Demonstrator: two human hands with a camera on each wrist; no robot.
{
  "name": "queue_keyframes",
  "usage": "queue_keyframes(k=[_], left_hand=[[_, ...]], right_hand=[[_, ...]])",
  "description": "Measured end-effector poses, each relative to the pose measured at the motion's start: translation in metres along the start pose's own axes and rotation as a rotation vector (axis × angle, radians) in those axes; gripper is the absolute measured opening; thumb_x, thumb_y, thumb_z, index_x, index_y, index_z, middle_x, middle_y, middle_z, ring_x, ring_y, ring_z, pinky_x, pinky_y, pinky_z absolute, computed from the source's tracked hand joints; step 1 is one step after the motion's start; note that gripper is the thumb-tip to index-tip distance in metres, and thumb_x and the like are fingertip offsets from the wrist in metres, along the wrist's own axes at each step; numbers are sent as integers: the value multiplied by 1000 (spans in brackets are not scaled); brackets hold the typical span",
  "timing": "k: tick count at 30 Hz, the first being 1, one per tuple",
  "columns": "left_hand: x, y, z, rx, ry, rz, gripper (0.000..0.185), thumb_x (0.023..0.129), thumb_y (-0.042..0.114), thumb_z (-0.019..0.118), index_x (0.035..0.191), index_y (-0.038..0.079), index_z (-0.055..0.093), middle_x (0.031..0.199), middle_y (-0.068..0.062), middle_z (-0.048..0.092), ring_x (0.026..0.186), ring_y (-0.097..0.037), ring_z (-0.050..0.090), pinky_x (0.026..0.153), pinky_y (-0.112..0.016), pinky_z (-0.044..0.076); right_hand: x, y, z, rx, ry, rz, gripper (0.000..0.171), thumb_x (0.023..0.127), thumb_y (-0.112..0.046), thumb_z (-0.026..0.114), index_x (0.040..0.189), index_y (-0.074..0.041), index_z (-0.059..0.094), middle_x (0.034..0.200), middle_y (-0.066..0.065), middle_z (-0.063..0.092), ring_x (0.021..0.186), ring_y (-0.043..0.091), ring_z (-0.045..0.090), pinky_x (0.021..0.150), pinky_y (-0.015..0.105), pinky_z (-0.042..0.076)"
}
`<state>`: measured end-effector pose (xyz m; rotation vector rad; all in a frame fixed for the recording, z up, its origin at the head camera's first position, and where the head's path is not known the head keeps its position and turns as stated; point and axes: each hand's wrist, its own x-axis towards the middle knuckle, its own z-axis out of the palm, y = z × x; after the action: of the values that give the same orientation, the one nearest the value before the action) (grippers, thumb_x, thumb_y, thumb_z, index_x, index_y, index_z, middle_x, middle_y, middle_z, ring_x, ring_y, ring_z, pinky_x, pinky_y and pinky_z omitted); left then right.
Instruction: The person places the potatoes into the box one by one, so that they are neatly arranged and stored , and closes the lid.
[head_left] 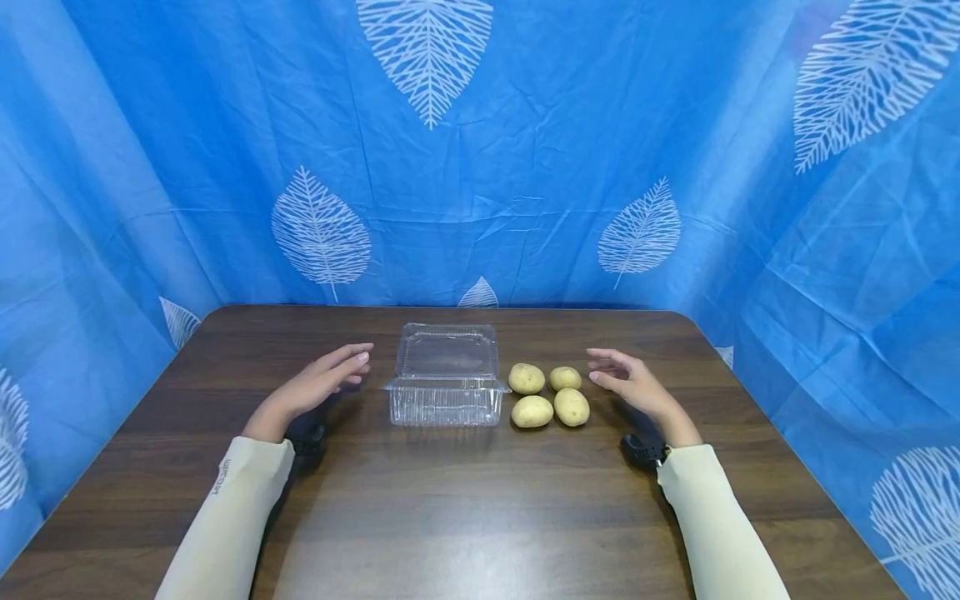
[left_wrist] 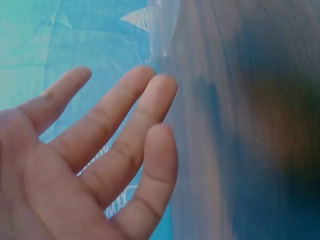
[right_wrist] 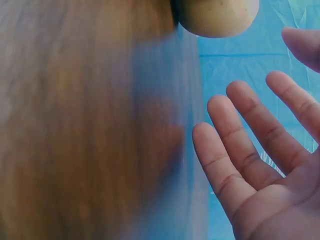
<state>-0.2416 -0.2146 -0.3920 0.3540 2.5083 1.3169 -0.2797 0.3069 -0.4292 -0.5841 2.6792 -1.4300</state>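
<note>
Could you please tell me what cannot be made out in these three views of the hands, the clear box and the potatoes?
- Left wrist view: the table beside the left hand is smeared by motion blur; the clear box is only a vague edge.
- Right wrist view: one potato is cut off by the top edge; the table by the right hand is blurred.
- Head view: whether the box's lid is latched is too small to tell.

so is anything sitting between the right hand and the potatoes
Nothing visible. The right hand hovers open just right of the four yellow-brown potatoes on the dark wooden table, with only bare tabletop between. The clear plastic clamshell box lies beyond them, to their left.
</note>
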Motion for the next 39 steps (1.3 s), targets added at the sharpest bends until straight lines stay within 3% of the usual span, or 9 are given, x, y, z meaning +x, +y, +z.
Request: queue_keyframes(k=[6,9,13,20,29,39], left_hand=[[2,1,4,-91,-84,49,64,106,43,36,154,1,29,143,-30,48,125,-42,54,100,-56,43],[4,0,6,-121,-115,58,64,105,42,38,153,-1,31,143,-29,49,124,-41,56,95,-49,45],[5,0,9,-154,-150,50,65,105,42,39,153,-1,33,144,-29,48,123,-40,57,92,-44,46],[5,1,14,-169,-203,25,67,103,45,41,152,1,34,152,-26,38,124,-37,57,97,-46,46],[5,3,16,-162,-231,31,67,102,45,43,152,1,36,152,-26,38,127,-40,54,99,-49,45],[7,1,18,-171,-262,31,70,101,48,42,153,2,34,153,-26,36,129,-41,51,101,-53,44]], right_hand=[[4,2,1,67,-30,16,48,100,-13,62,142,5,48,130,28,59,105,18,64,87,22,51],[6,2,1,92,-47,25,49,99,-14,63,142,5,48,131,28,59,104,14,64,88,22,51],[7,1,2,107,-66,41,52,98,-17,65,143,5,48,133,27,58,109,21,63,89,22,50],[11,1,3,98,-86,57,53,97,-20,67,141,3,50,132,24,59,116,29,60,90,26,51],[19,-4,4,87,-175,100,54,94,-24,71,141,-5,54,138,16,57,121,30,55,94,33,49],[30,-3,5,24,-248,126,50,94,-26,70,137,-3,58,136,17,58,123,32,55,99,40,45]])
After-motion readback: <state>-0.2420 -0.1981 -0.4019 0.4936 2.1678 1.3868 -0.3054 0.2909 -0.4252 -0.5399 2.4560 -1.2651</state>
